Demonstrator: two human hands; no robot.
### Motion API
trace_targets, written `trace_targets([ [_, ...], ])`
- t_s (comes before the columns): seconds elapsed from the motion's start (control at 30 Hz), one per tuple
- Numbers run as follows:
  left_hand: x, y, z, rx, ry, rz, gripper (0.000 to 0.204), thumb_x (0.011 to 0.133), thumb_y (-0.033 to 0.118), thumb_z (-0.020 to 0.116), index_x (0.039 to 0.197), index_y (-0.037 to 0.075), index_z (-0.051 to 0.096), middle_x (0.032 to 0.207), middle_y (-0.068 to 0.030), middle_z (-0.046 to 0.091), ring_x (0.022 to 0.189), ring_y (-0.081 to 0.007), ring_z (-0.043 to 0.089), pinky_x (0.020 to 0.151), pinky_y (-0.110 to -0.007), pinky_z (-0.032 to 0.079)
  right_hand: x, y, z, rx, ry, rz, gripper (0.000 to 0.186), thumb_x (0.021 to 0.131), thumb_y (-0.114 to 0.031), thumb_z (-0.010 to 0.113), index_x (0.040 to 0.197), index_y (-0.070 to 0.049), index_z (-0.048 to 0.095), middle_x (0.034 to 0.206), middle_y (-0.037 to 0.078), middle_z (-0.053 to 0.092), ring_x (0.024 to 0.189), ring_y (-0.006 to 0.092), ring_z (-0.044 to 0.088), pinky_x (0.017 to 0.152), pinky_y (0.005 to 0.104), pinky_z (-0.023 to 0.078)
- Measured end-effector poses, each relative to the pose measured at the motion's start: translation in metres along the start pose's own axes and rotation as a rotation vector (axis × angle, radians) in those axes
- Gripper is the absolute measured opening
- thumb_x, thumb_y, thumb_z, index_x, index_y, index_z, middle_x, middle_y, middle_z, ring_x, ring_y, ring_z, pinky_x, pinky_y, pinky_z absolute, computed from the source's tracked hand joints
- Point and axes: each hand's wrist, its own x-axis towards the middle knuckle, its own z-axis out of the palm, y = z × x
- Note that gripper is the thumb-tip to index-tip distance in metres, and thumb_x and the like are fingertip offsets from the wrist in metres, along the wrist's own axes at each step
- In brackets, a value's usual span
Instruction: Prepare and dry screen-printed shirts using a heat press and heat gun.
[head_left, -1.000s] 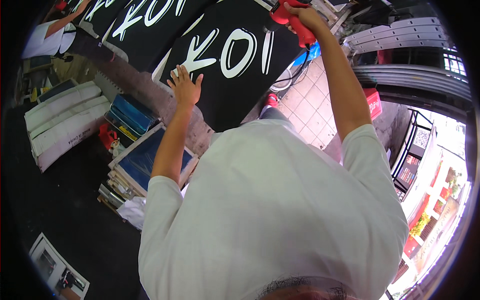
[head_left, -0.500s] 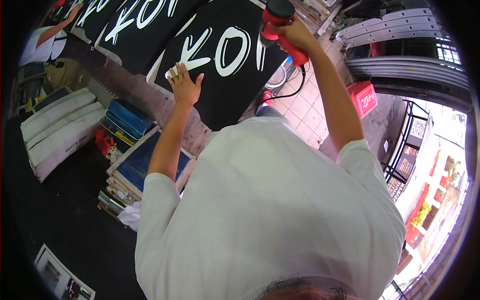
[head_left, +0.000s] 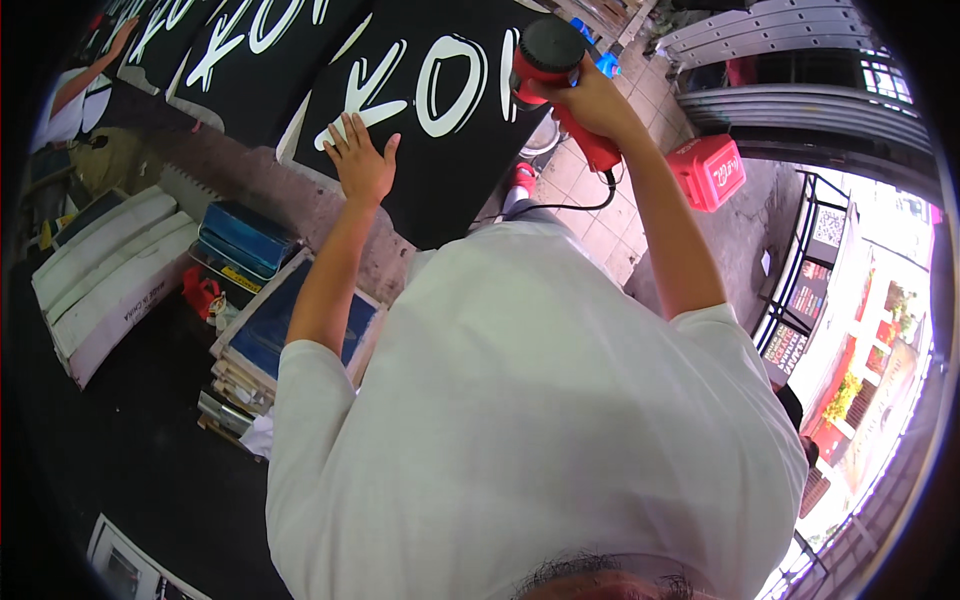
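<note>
A black cloth (head_left: 440,190) with large white painted lettering lies flat over a board in front of me. My left hand (head_left: 362,160) rests on its left part, fingers spread, by the lower end of the first white letter. Over the cloth's right edge, my right hand (head_left: 592,98) is wrapped round the handle of a red heat gun (head_left: 548,72) with a round black back end. Its nozzle points down toward the cloth, mostly hidden by the body. A black cord (head_left: 590,207) runs from the handle back toward my waist.
More lettered black cloths (head_left: 245,60) lie in a row to the left, with another person's arm (head_left: 100,62) beyond. Stacked framed screens (head_left: 290,325), a blue metal box (head_left: 245,240) and a white carton (head_left: 120,280) stand at left. A red crate (head_left: 708,172) sits at right.
The heat gun in my right hand has come slightly nearer, its round back end now turned more toward me. My left hand stays at the first letter. The whole view has shifted a little.
</note>
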Motion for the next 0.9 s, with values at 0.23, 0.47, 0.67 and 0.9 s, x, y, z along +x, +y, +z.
trace_targets([
  [0.23, 0.005, 0.002, 0.002, -0.149, 0.023, 0.132, 0.084, 0.103, 0.060, 0.045, 0.156, -0.003, 0.033, 0.163, -0.0229, 0.033, 0.152, -0.0480, 0.023, 0.125, -0.058, 0.017, -0.018, -0.001, 0.007, -0.035, 0.008, -0.016, 0.083, 0.081, -0.038, 0.087, 0.145, -0.009, 0.043, 0.107, 0.015, 0.069, 0.069, 0.0219, 0.071, 0.059, 0.0367, 0.060],
  [0.47, 0.054, 0.002, 0.014, -0.072, 0.008, 0.183, 0.084, 0.103, 0.062, 0.040, 0.158, -0.002, 0.032, 0.165, -0.0204, 0.030, 0.153, -0.0460, 0.022, 0.126, -0.055, 0.016, 0.007, 0.008, 0.009, 0.060, 0.070, -0.071, 0.082, 0.080, -0.036, 0.088, 0.143, -0.010, 0.044, 0.104, 0.013, 0.069, 0.068, 0.0199, 0.070, 0.057, 0.0360, 0.059],
  [0.67, 0.075, 0.006, 0.020, -0.020, -0.056, 0.138, 0.087, 0.103, 0.066, 0.036, 0.159, 0.000, 0.030, 0.167, -0.0192, 0.028, 0.154, -0.0452, 0.020, 0.127, -0.054, 0.013, 0.033, 0.002, 0.001, -0.011, 0.087, -0.114, 0.085, 0.080, -0.044, 0.087, 0.143, -0.008, 0.042, 0.084, 0.011, 0.071, 0.062, 0.0204, 0.070, 0.058, 0.0346, 0.058],
  [0.9, 0.067, 0.008, 0.016, -0.025, -0.059, 0.015, 0.095, 0.101, 0.068, 0.040, 0.157, -0.008, 0.029, 0.165, -0.0274, 0.025, 0.154, -0.0463, 0.019, 0.126, -0.056, 0.012, 0.059, -0.001, -0.018, -0.024, 0.124, -0.101, 0.079, 0.084, -0.046, 0.084, 0.140, -0.007, 0.044, 0.076, 0.011, 0.069, 0.058, 0.0194, 0.068, 0.054, 0.0333, 0.056],
])
